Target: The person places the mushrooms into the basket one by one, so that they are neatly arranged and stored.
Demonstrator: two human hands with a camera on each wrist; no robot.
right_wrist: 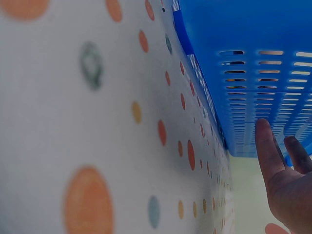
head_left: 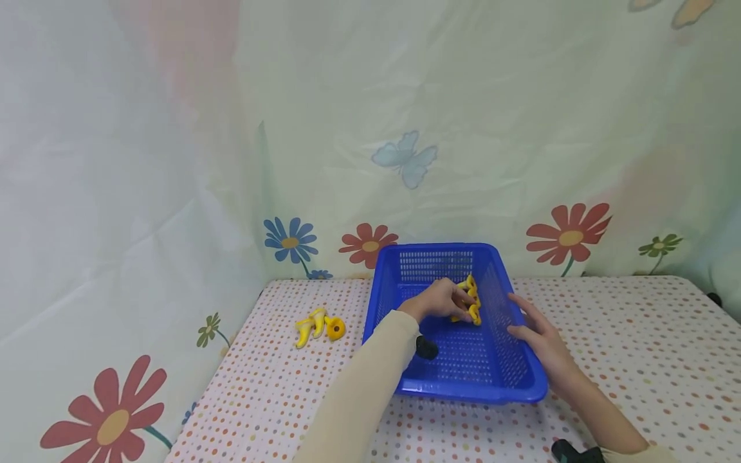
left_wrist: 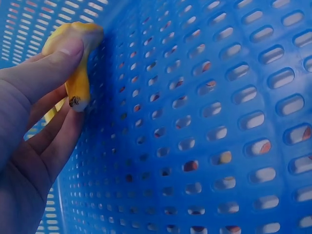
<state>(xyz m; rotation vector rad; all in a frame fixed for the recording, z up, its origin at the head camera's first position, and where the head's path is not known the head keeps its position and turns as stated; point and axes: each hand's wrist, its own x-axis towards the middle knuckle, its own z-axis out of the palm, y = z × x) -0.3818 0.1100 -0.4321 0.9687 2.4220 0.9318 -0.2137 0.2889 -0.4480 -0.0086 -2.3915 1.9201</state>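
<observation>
A blue plastic basket (head_left: 463, 388) with slotted walls stands on the table. Inside it, near the right wall, my left hand (head_left: 442, 301) pinches a yellow mushroom (left_wrist: 80, 80) with a flared cap and a dark-flecked stem tip. More yellow mushrooms (head_left: 471, 286) lie along that wall, partly behind the hand. My right hand (head_left: 544, 337) holds the basket's right rim, thumb and a finger over the edge. In the right wrist view, other fingers (right_wrist: 265, 141) touch the outer wall from below the rim.
Left of the basket, several yellow mushrooms (head_left: 318, 319) lie in a small group on the dotted tablecloth (head_left: 278, 386). A flower-printed curtain (head_left: 324, 161) hangs behind the table and down its left side.
</observation>
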